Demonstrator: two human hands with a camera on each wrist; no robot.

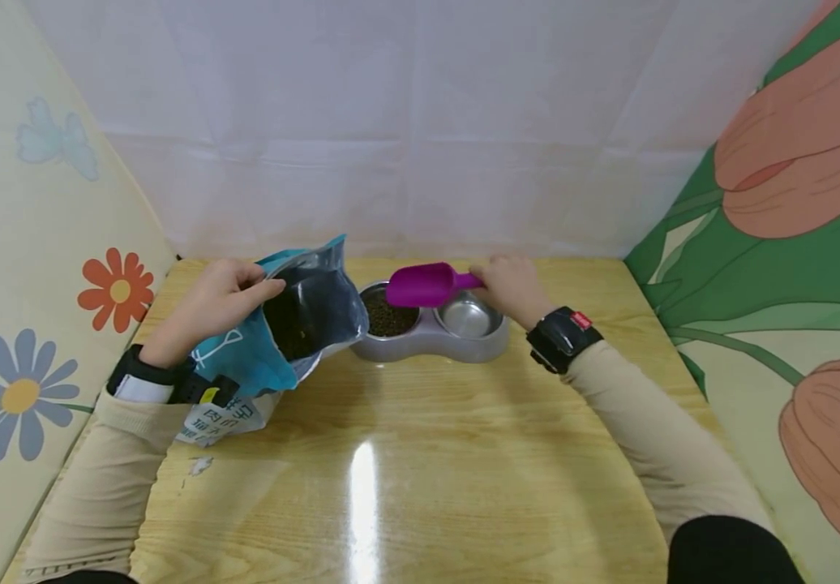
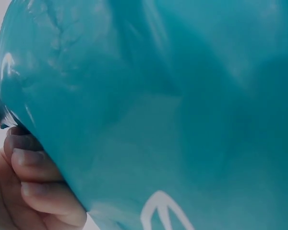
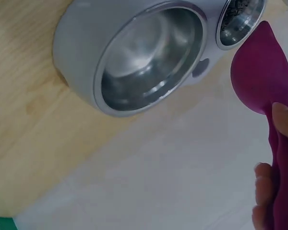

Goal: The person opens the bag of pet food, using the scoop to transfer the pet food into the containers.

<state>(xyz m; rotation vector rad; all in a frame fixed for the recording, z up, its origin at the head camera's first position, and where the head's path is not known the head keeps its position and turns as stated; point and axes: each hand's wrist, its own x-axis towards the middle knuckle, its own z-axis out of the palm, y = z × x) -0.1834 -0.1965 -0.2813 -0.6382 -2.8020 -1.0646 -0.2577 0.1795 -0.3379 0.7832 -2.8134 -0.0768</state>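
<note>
My left hand [image 1: 221, 307] grips the rim of a blue pet food bag [image 1: 241, 361], thumb inside the mouth and fingers curled outside, as the left wrist view shows. The bag leans with its silver-lined mouth open to the right, dark kibble inside. My right hand [image 1: 511, 288] holds a magenta scoop [image 1: 420, 285] by its handle. The scoop's head hangs over a grey double pet bowl [image 1: 427, 349], overlapping the left bowl's edge in the head view. Brown kibble [image 1: 389, 316] lies in the left bowl; the right steel bowl [image 3: 153, 60] shows bare shiny metal.
The wooden table [image 1: 420, 438] runs up to a white curtain [image 1: 405, 146] behind the bowls. Flower-painted panels [image 1: 19, 268] stand along both sides. A small whitish mark [image 1: 201, 465] shows on the tabletop below the bag.
</note>
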